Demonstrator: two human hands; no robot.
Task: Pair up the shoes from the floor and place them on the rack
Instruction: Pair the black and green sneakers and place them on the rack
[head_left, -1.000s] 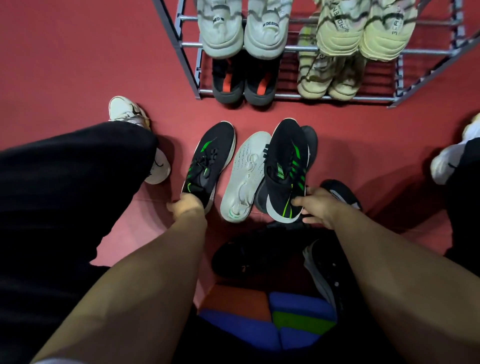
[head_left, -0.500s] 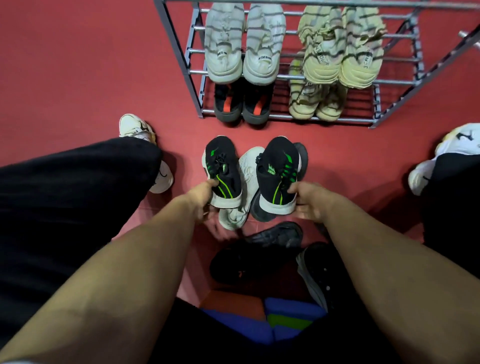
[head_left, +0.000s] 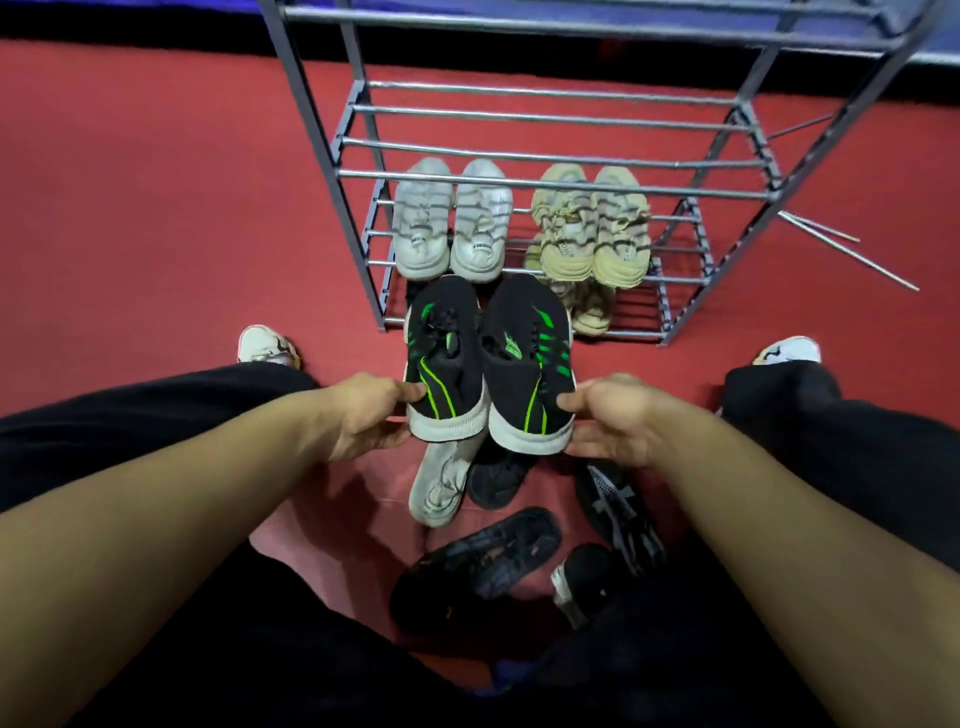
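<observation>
each hand grips one black knit shoe with green stripes by the heel: left hand (head_left: 363, 415) on the left shoe (head_left: 444, 358), right hand (head_left: 613, 415) on the right shoe (head_left: 530, 364). just beyond them stands the grey metal rack (head_left: 545, 171); better to keep both heels level and slide the toes in together.

hands: left (head_left: 371, 415), right (head_left: 610, 418) | each grips one black-green shoe (head_left: 444, 358) | rack (head_left: 550, 174) ahead

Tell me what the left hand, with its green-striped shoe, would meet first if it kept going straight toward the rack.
Likely the white pair on the rack, directly ahead of the left hand and its black-and-green shoe; depth is unclear.
</observation>
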